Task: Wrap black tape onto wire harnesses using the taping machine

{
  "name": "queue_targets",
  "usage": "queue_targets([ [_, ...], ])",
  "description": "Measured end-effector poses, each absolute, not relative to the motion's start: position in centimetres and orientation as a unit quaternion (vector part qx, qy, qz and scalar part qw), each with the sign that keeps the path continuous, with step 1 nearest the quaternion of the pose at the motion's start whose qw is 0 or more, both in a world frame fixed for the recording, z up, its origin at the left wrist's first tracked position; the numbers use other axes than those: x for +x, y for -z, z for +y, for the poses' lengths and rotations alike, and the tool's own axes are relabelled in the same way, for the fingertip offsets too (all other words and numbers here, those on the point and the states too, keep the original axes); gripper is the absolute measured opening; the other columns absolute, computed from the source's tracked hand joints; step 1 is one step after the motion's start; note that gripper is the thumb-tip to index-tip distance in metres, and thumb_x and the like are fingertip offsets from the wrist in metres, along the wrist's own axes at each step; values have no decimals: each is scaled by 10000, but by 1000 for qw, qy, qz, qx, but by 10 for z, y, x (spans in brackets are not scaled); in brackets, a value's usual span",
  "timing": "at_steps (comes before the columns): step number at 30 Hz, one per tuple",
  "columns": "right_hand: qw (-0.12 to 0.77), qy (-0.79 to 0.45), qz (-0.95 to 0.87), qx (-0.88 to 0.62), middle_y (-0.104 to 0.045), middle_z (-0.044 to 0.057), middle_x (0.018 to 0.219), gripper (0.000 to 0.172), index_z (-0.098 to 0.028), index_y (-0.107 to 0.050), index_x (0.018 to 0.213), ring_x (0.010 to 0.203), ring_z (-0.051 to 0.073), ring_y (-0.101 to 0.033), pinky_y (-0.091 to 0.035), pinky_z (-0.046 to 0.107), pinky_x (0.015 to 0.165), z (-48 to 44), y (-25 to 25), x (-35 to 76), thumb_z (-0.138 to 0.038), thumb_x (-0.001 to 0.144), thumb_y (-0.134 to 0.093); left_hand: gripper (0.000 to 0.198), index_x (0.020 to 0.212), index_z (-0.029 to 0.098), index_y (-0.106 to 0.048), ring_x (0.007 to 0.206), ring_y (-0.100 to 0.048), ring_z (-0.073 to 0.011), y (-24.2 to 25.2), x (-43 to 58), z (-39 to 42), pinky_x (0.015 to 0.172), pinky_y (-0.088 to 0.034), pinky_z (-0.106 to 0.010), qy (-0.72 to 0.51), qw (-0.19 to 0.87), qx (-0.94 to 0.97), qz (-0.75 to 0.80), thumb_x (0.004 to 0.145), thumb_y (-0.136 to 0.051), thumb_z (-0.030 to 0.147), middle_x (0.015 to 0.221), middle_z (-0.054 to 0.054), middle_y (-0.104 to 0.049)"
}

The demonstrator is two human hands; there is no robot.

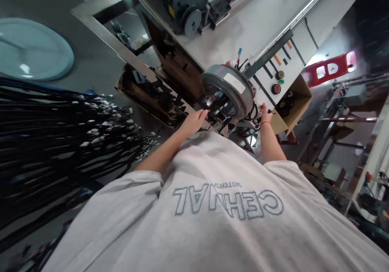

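My left hand (pixel 197 121) is closed in a pinch at the near left of a large grey ring-shaped part (pixel 223 72) on the machine. A small orange-and-dark bit shows at its fingertips; what it grips is too small to name. To the right of the ring, my right hand (pixel 265 114) is closed beside a red button (pixel 261 107), with a small black piece (pixel 270 111) sticking out past the fingers. Whether it touches the button I cannot tell. A white label (pixel 234 83) sits on the ring, and dark wires (pixel 254 109) hang between ring and right hand.
A white bench (pixel 209 47) carries a dark motor unit (pixel 191 20) and a panel with a red button (pixel 276 88). Cardboard boxes (pixel 299 106) stand at the right and under the left edge. Bundled black cables (pixel 60 130) with white connectors hang left, near a round blue-grey stool (pixel 36 49).
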State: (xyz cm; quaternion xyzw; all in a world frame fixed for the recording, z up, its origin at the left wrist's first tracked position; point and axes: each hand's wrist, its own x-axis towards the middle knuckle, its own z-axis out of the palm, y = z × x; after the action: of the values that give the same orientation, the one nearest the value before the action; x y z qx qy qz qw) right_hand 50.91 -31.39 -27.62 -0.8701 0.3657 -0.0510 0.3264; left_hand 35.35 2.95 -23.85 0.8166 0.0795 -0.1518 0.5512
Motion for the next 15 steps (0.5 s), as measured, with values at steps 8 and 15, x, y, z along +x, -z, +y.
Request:
queue_targets([
  [8, 251, 58, 406, -877, -628, 236, 1241, 702, -78, -595, 1158, 1226, 324, -585, -453, 435, 1049, -309, 280, 505, -682, 801, -584, 554, 672, 179, -593, 727, -617, -203, 230, 341, 29, 702, -423, -298, 133, 516, 838, 118, 973, -307, 545, 639, -61, -644],
  [15, 242, 54, 397, -884, -610, 262, 1255, 743, -66, -560, 1200, 1274, 327, -548, -432, 449, 1062, -307, 280, 503, -715, 869, -416, 567, 714, 181, -623, 765, -635, -239, 228, 346, 34, 712, -413, -314, 109, 454, 877, 113, 967, -297, 570, 729, -104, -681],
])
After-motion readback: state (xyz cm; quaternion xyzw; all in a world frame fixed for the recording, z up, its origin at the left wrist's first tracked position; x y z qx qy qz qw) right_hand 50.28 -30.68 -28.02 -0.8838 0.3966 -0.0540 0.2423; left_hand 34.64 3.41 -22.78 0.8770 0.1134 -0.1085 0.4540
